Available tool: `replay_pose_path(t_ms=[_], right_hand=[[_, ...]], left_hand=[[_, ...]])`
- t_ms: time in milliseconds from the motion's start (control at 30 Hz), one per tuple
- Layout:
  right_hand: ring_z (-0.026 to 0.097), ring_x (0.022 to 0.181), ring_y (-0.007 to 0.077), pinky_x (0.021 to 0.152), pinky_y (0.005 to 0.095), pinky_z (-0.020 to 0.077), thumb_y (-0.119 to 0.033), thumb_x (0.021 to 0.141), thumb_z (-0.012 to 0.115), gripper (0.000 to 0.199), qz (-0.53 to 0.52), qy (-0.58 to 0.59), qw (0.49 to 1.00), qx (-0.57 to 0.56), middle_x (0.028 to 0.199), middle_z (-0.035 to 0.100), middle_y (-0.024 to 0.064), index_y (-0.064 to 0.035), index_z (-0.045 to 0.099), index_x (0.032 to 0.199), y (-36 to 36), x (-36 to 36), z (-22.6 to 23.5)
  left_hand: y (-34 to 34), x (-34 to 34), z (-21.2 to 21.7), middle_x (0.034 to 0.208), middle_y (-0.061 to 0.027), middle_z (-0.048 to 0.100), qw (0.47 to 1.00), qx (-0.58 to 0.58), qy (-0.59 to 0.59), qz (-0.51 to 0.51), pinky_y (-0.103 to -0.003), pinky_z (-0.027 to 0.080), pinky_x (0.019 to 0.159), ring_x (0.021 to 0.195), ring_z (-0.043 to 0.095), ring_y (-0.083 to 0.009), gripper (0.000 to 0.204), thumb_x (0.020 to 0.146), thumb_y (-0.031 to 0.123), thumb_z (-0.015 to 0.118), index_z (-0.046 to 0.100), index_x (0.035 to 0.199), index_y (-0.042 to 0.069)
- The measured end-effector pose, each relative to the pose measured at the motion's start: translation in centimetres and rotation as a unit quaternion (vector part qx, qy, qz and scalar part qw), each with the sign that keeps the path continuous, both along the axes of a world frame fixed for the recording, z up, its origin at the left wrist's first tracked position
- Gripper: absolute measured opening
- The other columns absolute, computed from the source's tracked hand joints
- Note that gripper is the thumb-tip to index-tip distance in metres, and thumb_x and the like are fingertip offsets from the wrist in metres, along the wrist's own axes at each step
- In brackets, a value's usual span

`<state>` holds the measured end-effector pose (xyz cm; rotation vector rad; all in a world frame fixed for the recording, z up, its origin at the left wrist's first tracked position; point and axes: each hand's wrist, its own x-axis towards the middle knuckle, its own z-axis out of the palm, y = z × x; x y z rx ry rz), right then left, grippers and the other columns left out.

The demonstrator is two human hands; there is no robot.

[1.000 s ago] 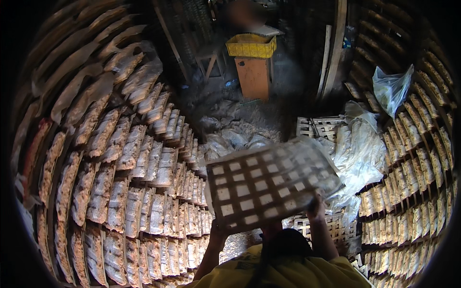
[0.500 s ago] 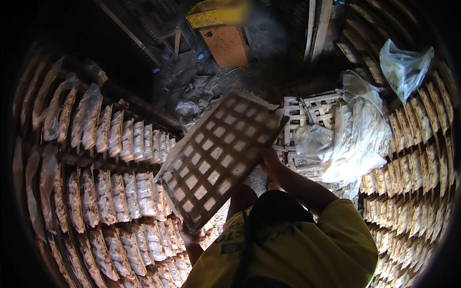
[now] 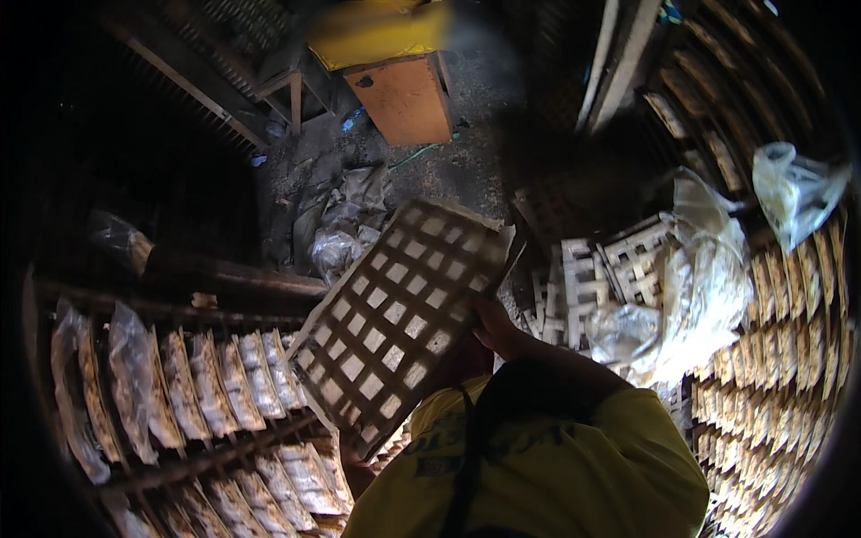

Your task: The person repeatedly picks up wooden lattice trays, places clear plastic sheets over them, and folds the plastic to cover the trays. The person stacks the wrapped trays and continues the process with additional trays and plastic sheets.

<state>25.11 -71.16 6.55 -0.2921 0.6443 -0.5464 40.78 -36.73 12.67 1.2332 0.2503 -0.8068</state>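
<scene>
Lattice tray: the dark-slatted lattice tray (image 3: 404, 309) is held tilted in the air near mid-view, its long sides running from 1 o'clock down to 7 o'clock; pale material fills the gaps between slats.
Right grip: the right hand (image 3: 496, 325) is closed around the tray's edge at its 3 o'clock; part of the palm is hidden.
Left grip: the left hand (image 3: 356, 455) is bent about the tray's 7 o'clock corner, partly covered by the tray, so how tightly its fingers are curled I cannot tell.
Handling: probably moderate in weight and fairly stiff along the frame, the thin slats weaker; the pale layer could be soft and easily dented.
Where to hold: the rim looks the safest purchase, at opposed edges or corners; pressing through the lattice gaps would likely mark the layer.
Loose trays: pale lattice trays (image 3: 585, 280) lie at 3 o'clock, beside crumpled plastic sheeting (image 3: 713, 269).
Racks: filled rows (image 3: 211, 386) stand at 8 o'clock, more filled rows (image 3: 771, 377) at 4 o'clock.
Far end: a yellow crate (image 3: 377, 40) sits at 11 o'clock over an orange stand (image 3: 404, 100).
Hanging bag: a clear bag (image 3: 794, 193) hangs at 2 o'clock.
</scene>
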Motion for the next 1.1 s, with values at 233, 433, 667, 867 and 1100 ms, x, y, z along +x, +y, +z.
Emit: replay_pose_path(t_ms=[233,433,667,867,1100], right_hand=[[0.051,0.108,0.0236,0.091,0.0384,0.0437,-0.028,0.092,0.049,0.049,-0.059,0.019,0.997,-0.045,0.127,0.045,0.0112,-0.0134,0.030,0.134,-10.0,6.5,-4.8],[0.034,0.127,0.0287,0.102,0.0433,0.0307,-0.046,0.089,0.049,0.059,-0.045,0.055,0.997,0.038,0.138,0.037,0.0139,-0.0187,0.027,0.137,-13.5,2.9,-3.7],[0.049,0.113,0.0266,0.089,0.0386,0.0437,-0.037,0.092,0.046,0.040,-0.098,0.090,0.980,0.145,0.122,0.051,0.0091,-0.0185,0.043,0.127,-13.7,-7.5,-11.7],[0.050,0.110,0.0248,0.086,0.0372,0.0446,-0.034,0.090,0.048,0.042,-0.040,0.116,0.991,-0.060,0.118,0.052,0.0095,-0.0165,0.043,0.128,-20.4,-10.0,-21.3],[0.053,0.106,0.0268,0.085,0.0382,0.0441,-0.036,0.089,0.050,0.062,-0.209,0.067,0.975,0.032,0.125,0.049,0.0163,-0.0093,0.025,0.138,-25.8,-7.2,-10.6]], left_hand=[[-12.4,10.8,-1.1,0.117,-0.0112,0.055,0.992,-0.015,-0.017,-0.124,-0.042,0.046,0.089,0.104,0.055,-0.0239,0.045,0.085,0.027,0.059,0.047,0.123,0.006],[-22.6,16.3,-3.0,0.116,-0.0114,0.055,0.974,-0.042,-0.034,-0.218,-0.042,0.046,0.089,0.103,0.055,-0.0232,0.040,0.085,0.022,0.059,0.049,0.120,0.005],[-32.5,19.1,-10.7,0.113,-0.0090,0.055,0.944,-0.047,-0.095,-0.314,-0.034,0.047,0.086,0.100,0.056,-0.0204,0.052,0.084,0.012,0.057,0.036,0.132,0.008],[-45.1,16.7,-13.1,0.124,-0.0117,0.046,0.963,-0.036,0.015,-0.266,-0.037,0.046,0.091,0.110,0.050,-0.0237,0.052,0.088,0.009,0.049,0.029,0.136,0.008],[-55.2,16.4,-14.2,0.103,-0.0088,0.059,0.952,-0.006,0.067,-0.298,-0.035,0.050,0.084,0.094,0.059,-0.0215,0.037,0.083,0.001,0.054,0.046,0.119,0.005]])
